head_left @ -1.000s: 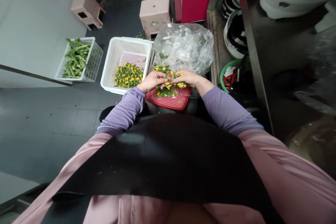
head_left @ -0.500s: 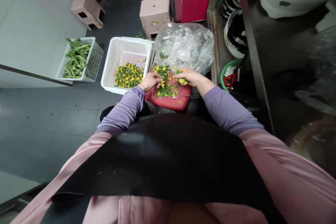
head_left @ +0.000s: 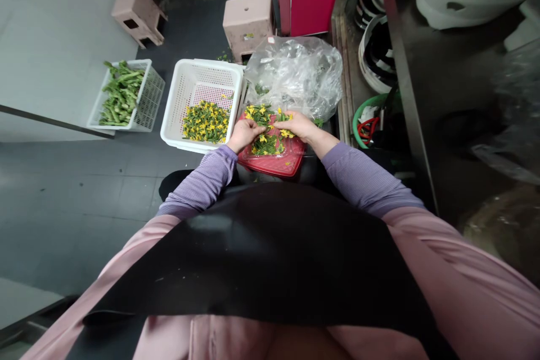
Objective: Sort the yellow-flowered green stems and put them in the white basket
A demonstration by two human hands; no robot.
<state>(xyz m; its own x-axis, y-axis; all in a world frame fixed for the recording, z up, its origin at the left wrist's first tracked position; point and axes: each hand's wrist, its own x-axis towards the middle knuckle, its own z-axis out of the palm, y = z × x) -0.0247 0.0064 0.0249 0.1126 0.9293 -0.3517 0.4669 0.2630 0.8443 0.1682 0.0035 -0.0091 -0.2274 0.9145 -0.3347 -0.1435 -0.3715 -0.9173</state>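
Observation:
Yellow flowers with green stems [head_left: 266, 145] lie in a clear plastic tray [head_left: 289, 151] on a red stool top [head_left: 272, 167]. My left hand [head_left: 244, 134] is closed at the tray's left side, its fingertips pinched among the flowers; what they grip is too small to name. My right hand [head_left: 300, 125] is closed on a small bunch of yellow flowers [head_left: 287, 134] at the right side of the tray. The fingertips of both hands are close together. To the left stands a white basket [head_left: 169, 118] with many more yellow flowers [head_left: 205, 122] in it.
A crumpled clear plastic bag [head_left: 299, 76] lies just beyond the tray. Pink stools [head_left: 248, 19] stand behind. Farther left, a white basket [head_left: 145, 107] holds thick green stems [head_left: 121, 95]. On the right are a green basin [head_left: 358, 124] and a metal shelf edge [head_left: 407, 84].
My left hand has shifted slightly right, and my right hand slightly left with its flowers, so the fingertips are nearer each other. The whole view has shifted a little.

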